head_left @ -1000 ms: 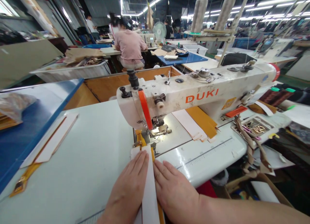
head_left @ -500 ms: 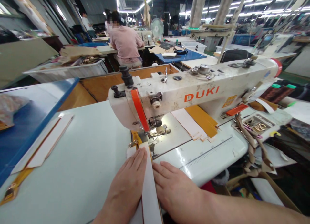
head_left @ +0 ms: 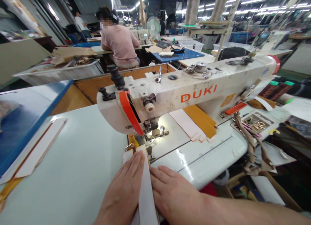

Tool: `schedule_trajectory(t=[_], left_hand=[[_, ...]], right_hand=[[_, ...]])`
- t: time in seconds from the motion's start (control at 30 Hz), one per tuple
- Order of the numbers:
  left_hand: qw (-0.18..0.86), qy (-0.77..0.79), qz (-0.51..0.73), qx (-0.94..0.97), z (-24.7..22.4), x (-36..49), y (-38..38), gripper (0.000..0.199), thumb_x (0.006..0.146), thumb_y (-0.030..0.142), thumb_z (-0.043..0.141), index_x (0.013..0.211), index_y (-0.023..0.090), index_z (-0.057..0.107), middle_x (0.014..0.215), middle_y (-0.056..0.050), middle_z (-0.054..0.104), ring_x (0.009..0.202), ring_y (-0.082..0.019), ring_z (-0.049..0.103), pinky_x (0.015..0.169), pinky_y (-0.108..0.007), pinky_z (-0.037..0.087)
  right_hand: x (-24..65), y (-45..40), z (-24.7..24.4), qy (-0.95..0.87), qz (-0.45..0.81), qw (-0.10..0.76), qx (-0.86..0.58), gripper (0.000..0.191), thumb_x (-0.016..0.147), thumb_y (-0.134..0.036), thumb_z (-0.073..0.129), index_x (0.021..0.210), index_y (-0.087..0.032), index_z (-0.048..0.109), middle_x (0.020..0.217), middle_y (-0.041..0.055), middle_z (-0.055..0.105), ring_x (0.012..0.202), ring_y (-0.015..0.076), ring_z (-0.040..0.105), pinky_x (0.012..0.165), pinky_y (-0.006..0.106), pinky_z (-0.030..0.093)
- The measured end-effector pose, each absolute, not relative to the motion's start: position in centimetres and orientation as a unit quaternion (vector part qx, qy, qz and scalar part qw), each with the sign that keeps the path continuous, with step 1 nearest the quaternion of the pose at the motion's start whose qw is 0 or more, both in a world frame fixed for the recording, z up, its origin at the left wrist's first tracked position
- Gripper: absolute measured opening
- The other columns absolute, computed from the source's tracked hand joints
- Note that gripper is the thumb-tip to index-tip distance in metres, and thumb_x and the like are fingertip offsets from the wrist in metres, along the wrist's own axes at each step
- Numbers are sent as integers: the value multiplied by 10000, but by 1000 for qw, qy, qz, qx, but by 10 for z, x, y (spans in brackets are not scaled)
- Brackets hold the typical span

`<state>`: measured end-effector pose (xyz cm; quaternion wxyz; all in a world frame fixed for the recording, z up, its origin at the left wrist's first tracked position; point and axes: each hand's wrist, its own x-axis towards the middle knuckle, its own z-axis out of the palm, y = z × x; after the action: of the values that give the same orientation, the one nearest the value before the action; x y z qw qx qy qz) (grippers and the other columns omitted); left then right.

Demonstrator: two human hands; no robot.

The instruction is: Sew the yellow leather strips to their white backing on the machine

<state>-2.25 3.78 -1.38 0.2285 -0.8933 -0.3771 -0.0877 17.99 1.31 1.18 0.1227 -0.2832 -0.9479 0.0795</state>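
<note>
A long white strip (head_left: pixel 147 189) with yellow-brown edges lies lengthwise in front of the sewing machine (head_left: pixel 170 85). My left hand (head_left: pixel 126 183) rests flat on its left side, fingers stretched forward and close together. Along the right edge of the strip lies my right hand (head_left: pixel 170 189), its fingers extended and its fingertips touching the edge. Just beyond my left fingertips, a yellow strap (head_left: pixel 133 141) with a metal buckle (head_left: pixel 129 147) sits beside the needle area. Neither hand is wrapped around anything.
White and mustard pieces (head_left: pixel 198 123) lie under the machine arm. More white strips (head_left: pixel 40 147) are on the left of the table. A tray of metal rings (head_left: pixel 257 123) stands at the right. Further back, a person (head_left: pixel 120 40) sits at another machine.
The camera view has shifted, so the machine and background appear further left. Both hands keep nearly the same place on the strip.
</note>
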Motion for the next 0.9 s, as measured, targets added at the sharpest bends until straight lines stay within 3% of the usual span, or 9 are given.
schedule_trajectory(t=[0.3, 0.53, 0.7, 0.9], left_hand=[[271, -357, -92, -889, -10, -16, 39, 443, 839, 43, 284, 1172, -17, 570, 1172, -238, 656, 1060, -288, 651, 881, -370, 519], [215, -378, -83, -897, -16, -22, 40, 477, 826, 29, 310, 1236, 10, 553, 1240, -226, 623, 1120, -287, 617, 914, -387, 505], [185, -385, -39, -903, -5, -19, 45, 479, 821, 12, 293, 1178, 34, 613, 1211, -192, 651, 1099, -254, 630, 900, -367, 517], [143, -407, -28, -902, 7, -19, 48, 495, 822, -7, 295, 1187, 75, 618, 1193, -154, 670, 1070, -234, 641, 913, -373, 512]], right_hand=[[179, 14, 10, -949, 79, 124, -279, 347, 921, -285, 484, 1165, -76, 614, 1285, 142, 581, 1284, 289, 410, 1088, 396, 324], [181, 13, 9, -947, 82, 128, -282, 351, 935, -285, 468, 1183, -73, 598, 1322, 146, 550, 1293, 291, 397, 1101, 404, 302], [179, 16, 4, -940, 36, 149, -306, 334, 947, -236, 464, 1198, -47, 575, 1319, 166, 546, 1221, 278, 462, 1095, 409, 311], [170, 33, -4, -906, 31, 193, -376, 120, 931, -144, 506, 979, -121, 614, 982, 86, 643, 946, 218, 565, 988, 379, 415]])
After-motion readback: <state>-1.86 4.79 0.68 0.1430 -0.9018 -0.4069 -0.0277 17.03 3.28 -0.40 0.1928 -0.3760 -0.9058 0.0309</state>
